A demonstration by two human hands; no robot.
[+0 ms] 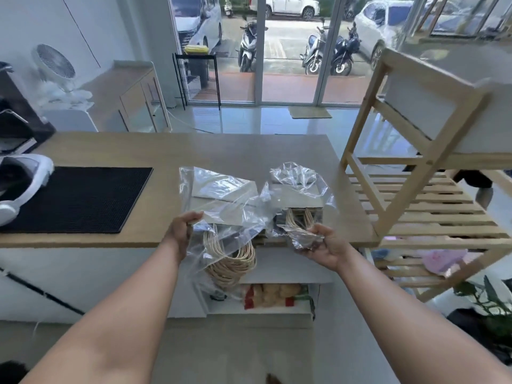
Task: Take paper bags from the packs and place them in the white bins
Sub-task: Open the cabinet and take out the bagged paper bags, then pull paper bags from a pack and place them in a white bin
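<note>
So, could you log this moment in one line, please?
left hand: grips left pack plastic | right hand: grips right pack plastic | paper bags: inside packs on counter | white bin: on shelf

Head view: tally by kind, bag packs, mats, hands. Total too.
Packs of paper bags: 2 (left pack, right pack, both in clear plastic on the counter)
Black mat: 1
Hands: 2 (left hand grips the left pack's plastic, right hand grips the right pack's plastic)
Total: 5
</note>
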